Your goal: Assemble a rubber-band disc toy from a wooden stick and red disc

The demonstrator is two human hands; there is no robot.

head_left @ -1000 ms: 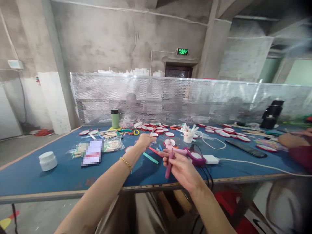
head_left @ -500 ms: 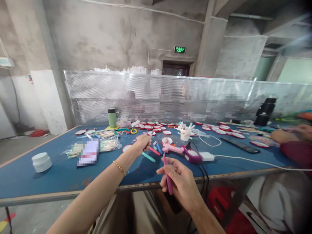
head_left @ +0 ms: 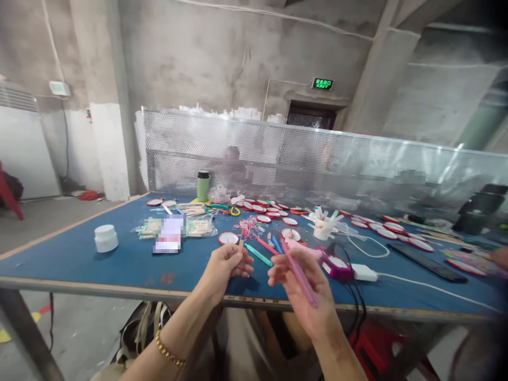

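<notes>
My left hand (head_left: 224, 267) is closed with thumb and fingers on a short thin stick (head_left: 242, 241), tan below and reddish-brown toward its top. A pink pen-shaped tool (head_left: 299, 275) rests in my right hand (head_left: 313, 299), held between thumb and fingers and slanting up to the left. Both hands are above the table's front edge, apart from each other. Just beyond them lie a teal pen (head_left: 259, 255), a red pen (head_left: 266, 245) and a blue pen (head_left: 277, 244). A round white disc with a red rim (head_left: 229, 238) sits behind my left hand.
A pink glue gun (head_left: 304, 250) lies near a purple device (head_left: 337, 266) with cables. Farther back are a white cup of sticks (head_left: 323, 229), several red-rimmed discs and a green bottle (head_left: 202, 188). At left stand a white jar (head_left: 106, 239) and a phone (head_left: 170, 234).
My left hand has drawn back from the pens toward me, now with the short stick in its fingers. My right hand keeps the pink tool, raised slightly. The view has turned left.
</notes>
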